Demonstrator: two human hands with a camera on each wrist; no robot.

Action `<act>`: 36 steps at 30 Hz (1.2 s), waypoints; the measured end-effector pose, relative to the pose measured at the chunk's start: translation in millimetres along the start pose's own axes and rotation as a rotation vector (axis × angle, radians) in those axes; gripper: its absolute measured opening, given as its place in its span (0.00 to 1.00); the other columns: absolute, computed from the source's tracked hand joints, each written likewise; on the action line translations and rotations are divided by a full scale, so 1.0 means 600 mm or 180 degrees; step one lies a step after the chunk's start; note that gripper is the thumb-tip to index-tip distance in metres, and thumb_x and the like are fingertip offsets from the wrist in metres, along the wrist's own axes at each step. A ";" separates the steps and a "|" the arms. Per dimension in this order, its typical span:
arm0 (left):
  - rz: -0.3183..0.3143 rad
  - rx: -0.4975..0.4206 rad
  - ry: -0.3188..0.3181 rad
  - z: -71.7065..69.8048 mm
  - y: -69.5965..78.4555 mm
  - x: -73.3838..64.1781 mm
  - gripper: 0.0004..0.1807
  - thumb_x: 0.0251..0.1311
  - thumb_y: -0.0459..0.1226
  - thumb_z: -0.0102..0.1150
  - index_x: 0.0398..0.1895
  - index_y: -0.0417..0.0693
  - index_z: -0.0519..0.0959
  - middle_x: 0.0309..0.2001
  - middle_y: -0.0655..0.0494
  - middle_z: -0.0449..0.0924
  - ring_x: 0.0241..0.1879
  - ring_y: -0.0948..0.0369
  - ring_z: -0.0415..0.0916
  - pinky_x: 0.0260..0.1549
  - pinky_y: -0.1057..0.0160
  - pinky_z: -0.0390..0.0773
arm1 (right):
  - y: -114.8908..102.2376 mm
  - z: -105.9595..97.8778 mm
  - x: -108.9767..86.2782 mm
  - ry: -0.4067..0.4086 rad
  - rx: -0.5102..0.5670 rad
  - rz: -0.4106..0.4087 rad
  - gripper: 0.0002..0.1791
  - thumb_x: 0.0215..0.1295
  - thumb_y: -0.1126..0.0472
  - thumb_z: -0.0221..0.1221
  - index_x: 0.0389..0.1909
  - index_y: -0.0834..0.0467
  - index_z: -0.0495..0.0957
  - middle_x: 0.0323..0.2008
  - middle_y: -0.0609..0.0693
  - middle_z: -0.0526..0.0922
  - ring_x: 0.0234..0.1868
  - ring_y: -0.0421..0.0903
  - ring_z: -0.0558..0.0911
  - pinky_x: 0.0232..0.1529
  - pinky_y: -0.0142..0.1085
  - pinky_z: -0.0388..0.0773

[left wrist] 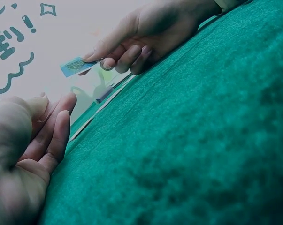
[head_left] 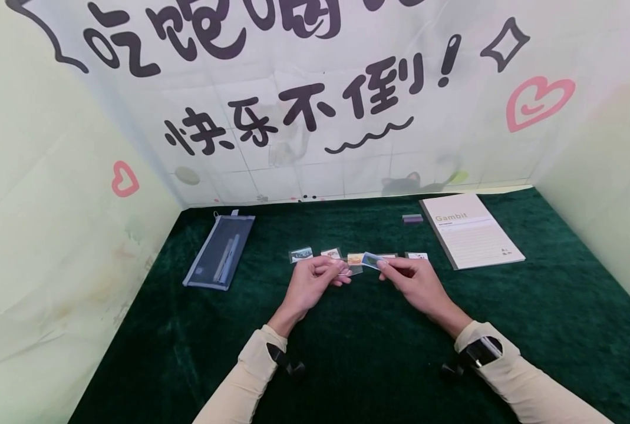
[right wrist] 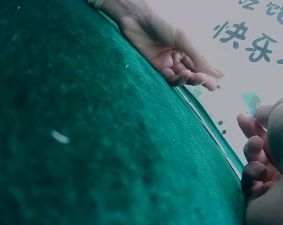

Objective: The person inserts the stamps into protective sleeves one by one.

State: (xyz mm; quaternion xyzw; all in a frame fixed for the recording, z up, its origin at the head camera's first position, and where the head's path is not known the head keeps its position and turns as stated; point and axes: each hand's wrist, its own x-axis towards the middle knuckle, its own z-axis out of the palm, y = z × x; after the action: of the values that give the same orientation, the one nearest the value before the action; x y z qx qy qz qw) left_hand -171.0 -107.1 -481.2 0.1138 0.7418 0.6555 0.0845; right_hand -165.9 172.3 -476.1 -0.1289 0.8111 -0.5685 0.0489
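My right hand (head_left: 412,281) pinches a small blue picture stamp (head_left: 370,260) between thumb and fingers, just above the table. Across from it, my left hand (head_left: 313,281) pinches a small clear plastic sleeve (right wrist: 204,71), seen nearly edge-on in the right wrist view. The stamp and the sleeve are apart in both wrist views. Behind the hands lies a row of several small picture stamps, apparently in clear sleeves: a bluish one (head_left: 301,254) at the left end, an orange one (head_left: 355,258) near the middle, a whitish one (head_left: 416,256) at the right end. The fingers partly cover the row.
A translucent blue zip pouch (head_left: 208,259) with pens inside lies at the left. At the back right are a notebook (head_left: 476,235) and a small purple block (head_left: 412,218). Dark green cloth (head_left: 368,365) covers the table, and printed fabric walls (head_left: 293,171) surround it.
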 end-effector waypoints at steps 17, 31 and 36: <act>-0.0022 0.0091 0.0050 -0.001 0.001 0.000 0.17 0.74 0.53 0.66 0.53 0.53 0.88 0.43 0.55 0.95 0.46 0.57 0.93 0.48 0.63 0.89 | -0.001 0.001 0.000 -0.0060 0.0024 0.0131 0.20 0.80 0.42 0.61 0.46 0.54 0.90 0.35 0.56 0.86 0.28 0.47 0.76 0.29 0.34 0.75; 0.0029 -0.0004 -0.0051 0.002 0.001 0.001 0.16 0.75 0.50 0.67 0.55 0.50 0.88 0.45 0.52 0.94 0.47 0.56 0.92 0.49 0.62 0.90 | -0.004 0.003 0.001 -0.0075 0.0038 0.0247 0.19 0.77 0.41 0.64 0.48 0.53 0.88 0.37 0.53 0.91 0.27 0.47 0.80 0.29 0.34 0.77; 0.0018 0.0048 -0.0017 0.002 0.002 0.000 0.16 0.74 0.50 0.67 0.54 0.52 0.87 0.44 0.54 0.94 0.48 0.56 0.92 0.50 0.60 0.89 | -0.006 0.003 -0.001 -0.0147 0.0173 0.0258 0.20 0.77 0.42 0.65 0.53 0.54 0.86 0.38 0.53 0.93 0.24 0.49 0.81 0.30 0.35 0.77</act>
State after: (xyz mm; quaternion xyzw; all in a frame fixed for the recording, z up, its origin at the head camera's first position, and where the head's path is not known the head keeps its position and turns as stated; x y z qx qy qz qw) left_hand -171.0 -105.9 -480.1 0.1184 0.7462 0.6498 0.0838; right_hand -164.4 169.7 -473.2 -0.1076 0.7986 -0.5847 0.0941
